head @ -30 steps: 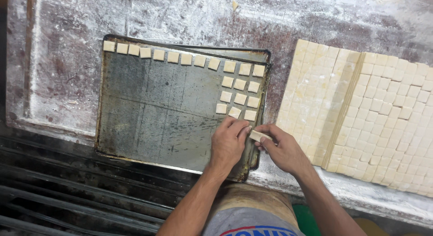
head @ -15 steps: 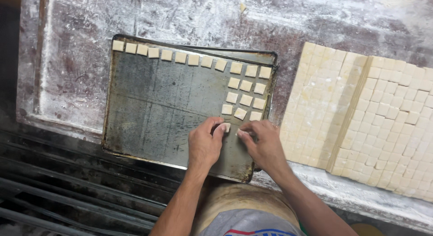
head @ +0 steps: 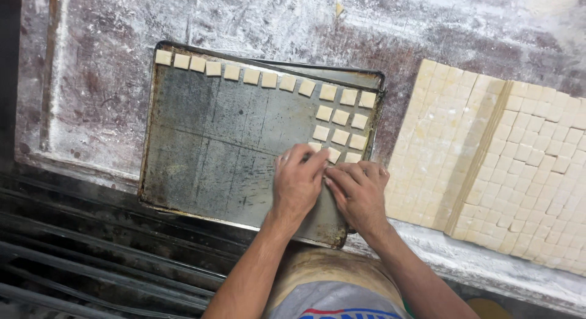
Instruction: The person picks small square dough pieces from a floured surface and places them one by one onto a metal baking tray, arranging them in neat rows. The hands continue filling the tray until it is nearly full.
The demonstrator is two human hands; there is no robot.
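A dark, worn baking tray (head: 207, 148) lies on a floured table. Small pale dough squares (head: 340, 118) run in a row along its far edge and in short columns at its right end. My left hand (head: 298, 186) lies palm down on the tray's near right part, with its fingertips touching the lowest dough squares (head: 334, 154). My right hand (head: 359, 196) rests just to its right, fingers pointing left and meeting the left hand's fingers. Whatever lies under the fingers is hidden.
A big sheet of dough cut into several small squares (head: 506, 166) lies on the table right of the tray. The floured tabletop (head: 244, 26) stretches beyond the tray. Dark metal rails (head: 85, 252) run below the near table edge.
My right hand, which held a dough square beside the tray, has come left onto the tray. Both hands now lie together below the columns of squares.
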